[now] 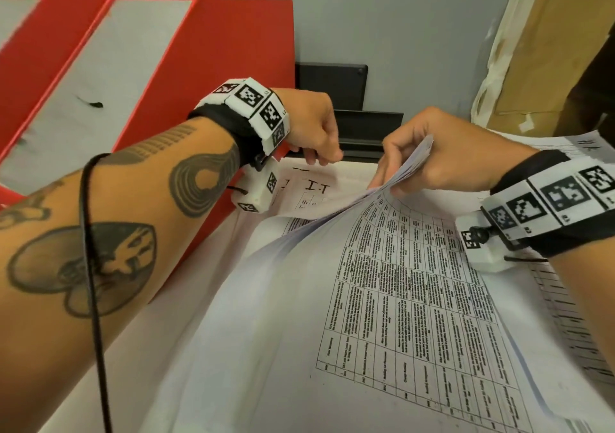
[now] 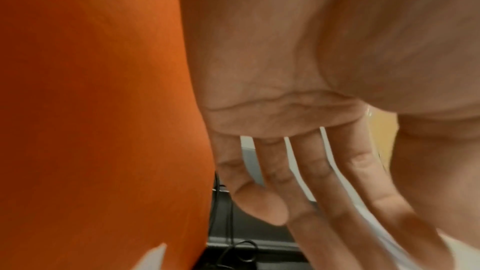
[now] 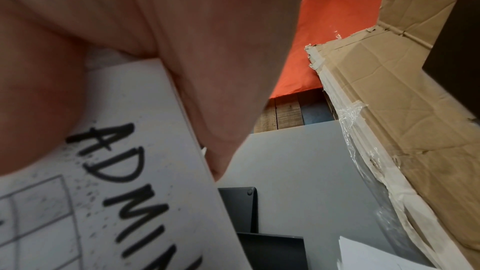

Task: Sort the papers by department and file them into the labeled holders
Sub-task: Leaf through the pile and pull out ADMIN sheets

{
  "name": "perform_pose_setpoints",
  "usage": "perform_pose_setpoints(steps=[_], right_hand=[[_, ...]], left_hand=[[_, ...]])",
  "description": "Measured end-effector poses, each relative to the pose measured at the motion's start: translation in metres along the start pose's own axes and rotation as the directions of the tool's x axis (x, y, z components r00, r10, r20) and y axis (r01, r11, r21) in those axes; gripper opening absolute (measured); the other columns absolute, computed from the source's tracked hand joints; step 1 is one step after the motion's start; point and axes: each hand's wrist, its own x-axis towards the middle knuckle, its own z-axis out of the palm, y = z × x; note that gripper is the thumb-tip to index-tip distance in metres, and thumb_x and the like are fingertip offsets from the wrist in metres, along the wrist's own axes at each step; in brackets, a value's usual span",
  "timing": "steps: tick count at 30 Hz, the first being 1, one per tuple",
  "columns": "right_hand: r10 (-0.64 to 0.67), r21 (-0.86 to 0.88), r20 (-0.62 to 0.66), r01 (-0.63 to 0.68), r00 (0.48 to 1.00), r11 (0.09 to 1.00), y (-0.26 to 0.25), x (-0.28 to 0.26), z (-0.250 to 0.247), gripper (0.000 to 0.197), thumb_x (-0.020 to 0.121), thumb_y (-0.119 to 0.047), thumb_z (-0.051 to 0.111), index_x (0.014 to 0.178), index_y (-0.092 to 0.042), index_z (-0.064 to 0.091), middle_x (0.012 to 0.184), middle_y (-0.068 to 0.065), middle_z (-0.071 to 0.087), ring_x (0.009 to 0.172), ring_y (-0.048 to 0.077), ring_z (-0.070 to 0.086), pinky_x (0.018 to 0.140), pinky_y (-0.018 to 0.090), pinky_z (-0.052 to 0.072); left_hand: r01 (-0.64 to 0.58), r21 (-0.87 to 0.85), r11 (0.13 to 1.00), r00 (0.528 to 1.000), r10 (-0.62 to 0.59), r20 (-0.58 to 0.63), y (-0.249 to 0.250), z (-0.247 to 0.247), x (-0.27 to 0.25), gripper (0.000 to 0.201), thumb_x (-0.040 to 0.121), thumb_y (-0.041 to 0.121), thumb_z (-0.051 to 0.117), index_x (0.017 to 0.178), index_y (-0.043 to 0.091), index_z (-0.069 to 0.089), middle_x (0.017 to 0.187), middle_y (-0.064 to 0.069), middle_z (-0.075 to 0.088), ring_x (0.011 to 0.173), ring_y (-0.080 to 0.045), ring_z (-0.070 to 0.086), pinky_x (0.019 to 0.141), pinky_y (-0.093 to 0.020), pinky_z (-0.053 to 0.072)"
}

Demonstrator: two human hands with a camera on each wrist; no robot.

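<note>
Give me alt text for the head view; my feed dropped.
The right hand pinches up a sheaf of white printed table sheets, baring a sheet handwritten "I.T" below. The left hand hovers beside it, near red-and-white box files.

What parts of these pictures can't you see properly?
- Table print on the lifted papers: head view, too small to read.
- Sheet marked I.T: head view, mostly covered by the lifted papers and the left hand.
- "ADMIN" sheet: right wrist view, word cut off at the bottom edge, the right hand covers its top.
- Left hand's fingers: left wrist view, blurred.
</note>
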Motion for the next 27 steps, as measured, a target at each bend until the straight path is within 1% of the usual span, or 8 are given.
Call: perform_pose_setpoints(steps=[2,5,9,11,14,17,22,27], right_hand=[[0.01,-0.004,-0.022,-0.01,1.0,1.0,-0.001,-0.002,-0.004,0.023,0.069,0.0,0.089,0.066,-0.013,0.071,0.077,0.012,0.074,0.084,0.036,0.073,0.079,0.062,0.058],[0.012,0.0,-0.029,-0.012,0.999,1.0,-0.004,-0.004,-0.007,0.024,0.065,0.005,0.09,0.065,-0.009,0.07,0.07,0.008,0.071,0.068,0.026,0.068,0.067,0.045,0.057],[0.014,0.014,-0.024,-0.014,1.0,1.0,-0.008,-0.005,-0.009,0.03,0.063,0.01,0.089,0.065,-0.01,0.067,0.059,-0.008,0.066,0.054,0.001,0.058,0.055,0.014,0.045],[0.014,0.015,-0.052,-0.013,0.999,1.0,-0.008,-0.006,-0.009,0.029,0.064,0.009,0.089,0.067,-0.012,0.07,0.058,-0.012,0.066,0.054,0.0,0.059,0.055,0.01,0.043],[-0.009,0.027,-0.132,0.013,0.991,1.0,-0.004,-0.004,-0.008,0.022,0.068,0.002,0.089,0.076,-0.014,0.077,0.067,-0.01,0.072,0.061,0.001,0.064,0.06,0.012,0.046],[-0.01,0.035,-0.198,0.018,0.98,0.999,0.003,0.0,-0.006,0.029,0.07,-0.004,0.091,0.082,-0.028,0.079,0.079,-0.012,0.077,0.074,0.003,0.071,0.072,0.023,0.053],[-0.018,0.013,-0.224,0.022,0.975,1.0,0.004,0.001,-0.003,0.028,0.066,-0.002,0.093,0.081,-0.023,0.082,0.118,-0.01,0.071,0.107,0.009,0.067,0.099,0.047,0.054],[-0.021,0.022,-0.191,0.025,0.981,0.999,0.004,0.0,-0.005,0.03,0.063,-0.001,0.094,0.074,-0.027,0.082,0.127,-0.012,0.065,0.113,0.005,0.063,0.099,0.041,0.052]], left_hand=[[0.034,0.131,0.991,0.999,-0.038,0.033,-0.005,0.004,0.005,0.015,0.083,0.039,0.082,0.092,0.028,0.082,0.088,0.009,0.079,0.093,-0.017,0.074,0.076,-0.036,0.063],[0.05,0.294,0.954,0.982,-0.101,0.16,-0.011,0.017,0.015,0.043,0.072,0.042,0.09,0.112,0.03,0.078,0.102,0.013,0.076,0.1,-0.013,0.071,0.097,-0.037,0.056],[0.03,0.359,0.933,0.992,-0.072,0.104,-0.014,0.024,0.018,0.045,0.075,0.046,0.087,0.115,0.028,0.077,0.11,0.01,0.073,0.1,-0.014,0.069,0.095,-0.036,0.057],[0.004,0.297,0.955,0.999,0.008,-0.039,-0.005,0.019,0.007,0.03,0.086,0.049,0.077,0.107,0.028,0.079,0.108,0.01,0.074,0.093,-0.01,0.067,0.079,-0.03,0.057],[-0.084,-0.07,0.994,0.99,0.075,-0.121,0.013,0.008,-0.023,0.039,0.094,0.06,0.061,0.093,0.025,0.08,0.088,0.008,0.078,0.067,0.001,0.067,0.054,-0.016,0.049],[-0.146,-0.336,0.93,0.984,0.173,0.05,0.024,-0.003,-0.059,0.052,0.078,0.069,0.058,0.088,0.024,0.082,0.086,0.003,0.08,0.071,-0.003,0.071,0.063,-0.016,0.051],[-0.157,-0.084,0.984,0.984,0.148,-0.101,0.018,-0.01,-0.068,0.014,0.088,0.037,0.079,0.086,0.024,0.084,0.076,0.007,0.078,0.067,-0.004,0.07,0.07,-0.024,0.053],[-0.047,0.004,0.999,0.975,0.047,-0.218,0.014,-0.005,-0.066,0.016,0.082,0.033,0.084,0.074,0.019,0.081,0.066,0.003,0.075,0.073,-0.025,0.075,0.078,-0.043,0.063]])
